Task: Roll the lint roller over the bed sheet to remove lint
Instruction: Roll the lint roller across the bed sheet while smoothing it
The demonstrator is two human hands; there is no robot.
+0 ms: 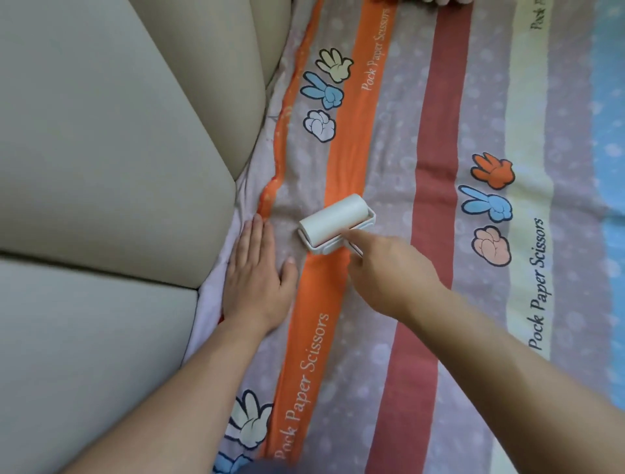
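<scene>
A white lint roller point(333, 221) lies with its drum on the striped bed sheet point(399, 118), across an orange stripe near the sheet's left edge. My right hand point(389, 270) grips its handle from behind, forefinger stretched along the frame toward the drum; the handle itself is mostly hidden under the hand. My left hand point(255, 274) rests flat on the sheet just left of the roller, fingers together and pointing away from me, holding nothing. The sheet has orange, red, cream and blue stripes with cartoon hand prints.
A beige padded headboard or cushion point(101, 152) runs along the left, its panels meeting the sheet's edge right beside my left hand. The sheet spreads out to the right and far side. Fingertips of another person point(439, 2) show at the top edge.
</scene>
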